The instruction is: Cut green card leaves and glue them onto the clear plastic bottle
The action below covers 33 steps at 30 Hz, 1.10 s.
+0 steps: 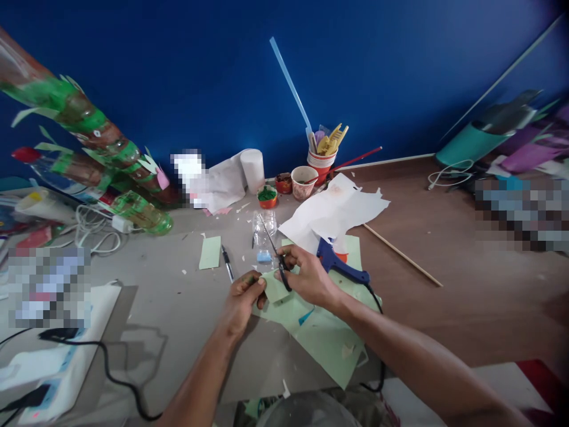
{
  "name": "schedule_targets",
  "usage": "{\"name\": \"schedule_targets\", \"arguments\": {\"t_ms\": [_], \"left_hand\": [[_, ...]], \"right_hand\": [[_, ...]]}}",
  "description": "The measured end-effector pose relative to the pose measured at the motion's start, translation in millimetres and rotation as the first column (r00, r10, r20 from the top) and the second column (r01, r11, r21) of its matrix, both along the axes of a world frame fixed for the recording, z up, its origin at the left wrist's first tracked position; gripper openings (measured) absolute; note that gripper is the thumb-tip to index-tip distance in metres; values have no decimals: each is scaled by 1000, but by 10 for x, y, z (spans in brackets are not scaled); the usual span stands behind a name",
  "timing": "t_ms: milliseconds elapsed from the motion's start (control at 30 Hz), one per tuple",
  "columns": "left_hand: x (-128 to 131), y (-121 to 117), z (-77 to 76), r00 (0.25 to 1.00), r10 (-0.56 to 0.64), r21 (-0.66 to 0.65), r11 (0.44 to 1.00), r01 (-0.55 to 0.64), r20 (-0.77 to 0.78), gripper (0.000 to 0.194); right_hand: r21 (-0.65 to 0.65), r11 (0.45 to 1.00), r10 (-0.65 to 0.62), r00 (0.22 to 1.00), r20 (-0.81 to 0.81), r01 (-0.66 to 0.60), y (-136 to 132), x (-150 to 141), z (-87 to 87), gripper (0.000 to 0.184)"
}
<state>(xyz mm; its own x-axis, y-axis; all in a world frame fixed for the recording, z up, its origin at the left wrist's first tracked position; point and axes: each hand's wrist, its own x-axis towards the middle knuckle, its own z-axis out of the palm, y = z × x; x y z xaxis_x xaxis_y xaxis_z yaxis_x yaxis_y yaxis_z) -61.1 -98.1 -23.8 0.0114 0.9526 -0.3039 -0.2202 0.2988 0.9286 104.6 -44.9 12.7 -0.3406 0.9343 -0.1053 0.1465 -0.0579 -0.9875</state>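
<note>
Between the thumb and fingers of my left hand (243, 299) is a small piece of pale green paper (276, 289). My right hand (309, 274) grips a pair of scissors (272, 240) by the black handles, their blades pointing up and away to the left. The handles overlap the edge of the paper piece. Under both hands lies a larger sheet of pale green paper (331, 350). Just beyond the scissors a clear plastic bottle (264, 228) with a blue cap lies on the table. A blue glue gun (340, 265) rests right of my right hand.
A pen (227, 263) and a green paper rectangle (210, 252) lie to the left. White torn paper (335, 207), paper cups (304, 182) and a green paint pot (267, 196) stand farther back. A thin stick (402, 254) lies right. Painted bottles (106, 139), cables and a power strip (84, 356) occupy the left.
</note>
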Motion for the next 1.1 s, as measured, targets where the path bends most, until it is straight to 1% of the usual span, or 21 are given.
{"name": "schedule_targets", "arguments": {"t_ms": [133,367,633,867,933,1100], "left_hand": [[10,-6,7,990,24,68,998,-15,-136,34],[21,-7,28,978,34,57,998,-22,-207,35],[34,11,13,987,41,62,998,-32,-157,38],[52,8,1,999,34,29,999,-34,-26,36],[53,1,8,1000,14,9,1000,-14,3,35],[67,-12,94,989,-135,-47,989,138,54,40]], "right_hand": [[26,1000,-4,1000,16,3,-3,0,-9,31],[49,999,-23,1000,16,23,-6,-3,-17,32],[-18,999,-42,998,-40,41,1,-23,-40,37],[-19,999,-46,997,-54,45,12,-26,-23,37],[-18,998,-56,997,-58,55,18,-24,-8,36],[-10,997,-71,994,-83,71,32,-4,9,34]]}}
